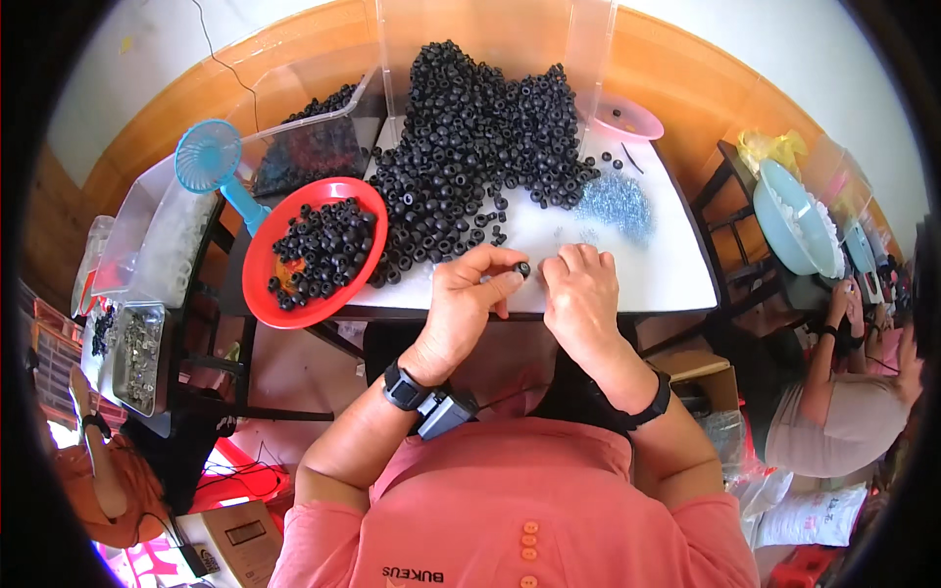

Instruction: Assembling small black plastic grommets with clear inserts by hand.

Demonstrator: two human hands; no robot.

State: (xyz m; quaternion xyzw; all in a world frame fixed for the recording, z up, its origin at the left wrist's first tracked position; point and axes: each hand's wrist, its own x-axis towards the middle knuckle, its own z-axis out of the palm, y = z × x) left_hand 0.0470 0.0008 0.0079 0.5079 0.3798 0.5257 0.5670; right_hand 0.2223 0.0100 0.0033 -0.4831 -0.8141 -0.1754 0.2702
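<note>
Between the thumb and forefinger of my left hand (pixel 469 299) is a small black ring-shaped part (pixel 522 268), its hole facing up. My right hand (pixel 582 302) rests just beside it at the table's front edge, fingers curled inward. Whatever those fingers hold, if anything, is hidden. Beyond both hands a large heap of the same black parts (pixel 461 127) spreads over the white tabletop (pixel 676 265). To the right of the heap lies a patch of tiny clear-blue pieces (pixel 616 204), with a few stray ones closer to my right hand.
A red plate (pixel 253 279) of black parts overhangs the table's left edge, near a blue handheld fan (pixel 209 157). Clear bins (pixel 333 127) stand behind it. A pink dish (pixel 632 120) sits far right. Co-workers (pixel 833 412) sit at both sides; a blue basin (pixel 779 211) stands right.
</note>
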